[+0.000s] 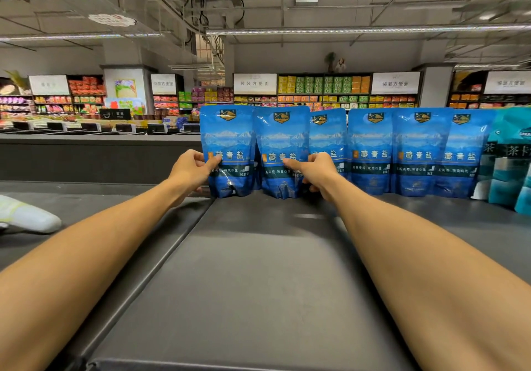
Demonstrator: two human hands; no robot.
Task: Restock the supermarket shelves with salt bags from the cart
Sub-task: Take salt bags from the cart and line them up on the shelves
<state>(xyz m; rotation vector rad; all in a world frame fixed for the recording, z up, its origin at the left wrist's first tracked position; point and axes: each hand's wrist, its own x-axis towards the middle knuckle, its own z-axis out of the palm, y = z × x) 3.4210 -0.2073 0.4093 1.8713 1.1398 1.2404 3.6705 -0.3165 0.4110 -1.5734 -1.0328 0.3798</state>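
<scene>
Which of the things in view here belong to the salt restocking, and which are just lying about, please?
Job: left hand on the leftmost blue salt bag; right hand on the second blue salt bag; row of blue salt bags; dark shelf top.
Lying about: teal bags; white pouch.

Six blue salt bags (283,152) upright in a row along the back of the shelf top (258,270), some overlapping. At least two teal bags (510,158) just beside them at the right end, partly cut off by the picture's edge, so exact count unclear. One white bag (27,217) lying flat at far left. Two hands: left hand (192,169), right hand (316,172), one blue bag pinched in each.
</scene>
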